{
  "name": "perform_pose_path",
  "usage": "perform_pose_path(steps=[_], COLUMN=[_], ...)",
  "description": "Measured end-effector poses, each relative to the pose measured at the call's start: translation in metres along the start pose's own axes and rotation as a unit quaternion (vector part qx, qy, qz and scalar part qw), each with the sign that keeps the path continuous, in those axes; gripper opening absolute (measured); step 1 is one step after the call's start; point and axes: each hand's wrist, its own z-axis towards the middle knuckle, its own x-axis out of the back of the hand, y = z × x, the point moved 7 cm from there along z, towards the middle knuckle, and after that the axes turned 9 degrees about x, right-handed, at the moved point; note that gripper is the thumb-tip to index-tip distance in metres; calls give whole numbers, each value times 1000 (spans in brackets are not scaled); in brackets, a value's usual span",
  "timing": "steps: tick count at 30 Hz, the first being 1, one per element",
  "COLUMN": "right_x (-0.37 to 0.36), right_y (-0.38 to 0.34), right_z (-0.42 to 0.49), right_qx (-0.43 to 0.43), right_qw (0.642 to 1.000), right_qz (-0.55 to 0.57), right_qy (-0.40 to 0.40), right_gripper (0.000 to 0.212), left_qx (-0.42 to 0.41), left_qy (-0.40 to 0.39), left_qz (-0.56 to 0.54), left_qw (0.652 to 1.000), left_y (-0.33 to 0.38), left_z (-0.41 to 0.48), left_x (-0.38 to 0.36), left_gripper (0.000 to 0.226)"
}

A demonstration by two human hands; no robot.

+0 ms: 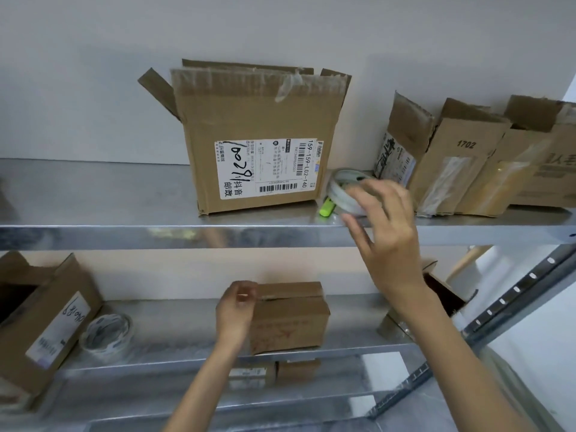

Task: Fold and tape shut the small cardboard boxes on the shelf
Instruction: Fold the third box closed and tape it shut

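Task box: small brown cardboard box (290, 319), centre of the lower galvanised steel shelf (174, 325). Its 2 top flaps are folded flat, with a dark seam running along the top. The front face is creased and carries faint red print.

My left hand (237, 307) is at the box's 9 o'clock end, fingers curled and gripping the top-left corner.

My right hand (383, 219) is up at the upper steel shelf (93, 194), at 1 o'clock from the box. The fingers are spread and straight over a white roll of clear tape (339, 185). Motion blur, so I can't tell if they touch it.

Around that roll:
- Lime-green plastic tool (327, 207) just beside it at 7 o'clock.
- Large open corrugated box with white shipping label (258, 145) at 9 o'clock, flaps up, old tape peeling off them.
- Row of opened brown boxes (448, 160) at 3 o'clock, leaning left, 1 marked 1702. The roll sits tight between these and the large box.

Lower shelf:
- A 2nd white tape roll (106, 335) lies flat at 9 o'clock from the task box, well apart from it.
- Past that, an open labelled carton (43, 322) tilts toward me.
- At 3 o'clock my right forearm crosses in front of a dark-mouthed open box (442, 291).

At 6 o'clock, 1 tier down, sit 2 small cartons (271, 372). A perforated steel upright (514, 294) runs diagonally at right.
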Motion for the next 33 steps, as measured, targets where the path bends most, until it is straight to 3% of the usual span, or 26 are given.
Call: perform_pose_path(steps=[2, 3, 6, 9, 10, 12, 15, 20, 22, 24, 26, 29, 33], right_x=[14, 5, -88, -178, -192, -202, -199, -178, -171, -161, -154, -144, -151], right_y=[-36, -56, -96, -92, -94, -95, -74, -21, -17, -16, -20, -27, -50], right_z=[-29, -47, -108, -163, -177, -195, -214, -235, -240, -238, -229, -202, -172], right_qx=[5, 7, -24, -87, -77, -58, -22, -120, -190, -294, -333, -270, -220], right_qw=[996, 994, 963, 874, 848, 822, 832, 842, 861, 842, 825, 865, 881], right_qz=[47, 99, 177, 182, 200, 223, 171, 117, 161, 252, 313, 297, 255], right_qy=[72, 53, -204, -442, -484, -521, -527, -513, -444, -376, -332, -303, -333], right_gripper=[13, 15, 30, 81, 89, 79, 64, 74, 74, 73, 64, 60, 70], left_qx=[35, 65, 133, 157, 157, 161, 152, 136, 142, 142, 146, 150, 167], left_qy=[55, 59, -9, -80, -81, -61, -41, -53, -56, -59, -69, -76, -74], left_qz=[19, 31, 82, 102, 102, 95, 91, 106, 99, 81, 44, 3, 64], left_qw=[998, 996, 988, 979, 979, 980, 983, 984, 983, 985, 986, 986, 981], left_y=[-20, -31, -50, -62, -67, -74, -70, -67, -67, -65, -68, -74, -77], left_z=[8, 14, 29, 35, 34, 30, 23, 26, 26, 26, 28, 29, 26], left_x=[7, 5, -21, -51, -55, -55, -52, -54, -50, -42, -33, -29, -43], left_gripper=[16, 25, 50, 48, 43, 40, 37, 42, 35, 34, 39, 41, 37])
